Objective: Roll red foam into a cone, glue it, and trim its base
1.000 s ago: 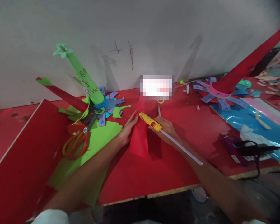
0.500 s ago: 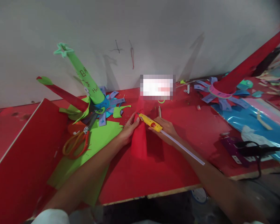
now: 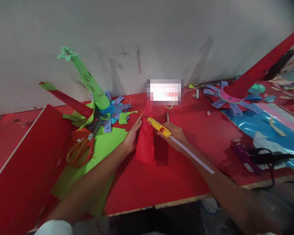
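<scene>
A red paper cone stands in front of me on the red table, its wide end toward me. Along the cone's left side lies my left hand, fingers stretched out straight against it. My right hand grips a yellow glue gun with a long clear glue stick sticking out of its back. The gun's nozzle points left at the cone's upper part; whether it touches the paper is hard to tell. Some of the right fingers are hidden behind the gun.
Orange-handled scissors lie on green sheets at the left, beside a red board. A green paper cone hat stands behind them. Another red cone hat, blue plastic packaging and a black cable are at the right.
My left hand has loosened from a pinch on the cone's seam to straight fingers along its side. The cone has turned slightly; the glue gun has barely shifted to the right.
</scene>
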Tool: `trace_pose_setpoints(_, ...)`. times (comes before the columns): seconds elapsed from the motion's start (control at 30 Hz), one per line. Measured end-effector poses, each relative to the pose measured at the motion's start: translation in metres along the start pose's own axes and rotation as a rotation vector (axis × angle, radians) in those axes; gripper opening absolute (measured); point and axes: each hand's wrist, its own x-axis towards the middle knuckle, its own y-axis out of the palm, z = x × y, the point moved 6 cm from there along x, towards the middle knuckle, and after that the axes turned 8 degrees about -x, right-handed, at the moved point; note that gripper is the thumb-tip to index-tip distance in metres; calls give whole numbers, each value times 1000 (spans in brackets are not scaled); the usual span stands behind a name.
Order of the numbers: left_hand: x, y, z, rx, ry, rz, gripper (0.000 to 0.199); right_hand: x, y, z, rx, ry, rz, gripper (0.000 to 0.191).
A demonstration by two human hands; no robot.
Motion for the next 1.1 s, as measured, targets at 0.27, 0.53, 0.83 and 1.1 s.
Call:
trace_pose_setpoints(0.27,6,-13,2,51,13,-52,47,0,-3,4,19,-21,-22,31)
trace_pose_setpoints(0.53,7,-19,8,47,-100,-71,46,2,-3,4,9,-24,-16,30)
trace_pose_setpoints(0.83,-2,-6,12,20,-216,-18,56,3,-3,8,32,-18,-4,27)
trace_pose_setpoints(1.1,1,-4,10,91,-138,38,58,1,-1,4,-11,-57,-11,32)
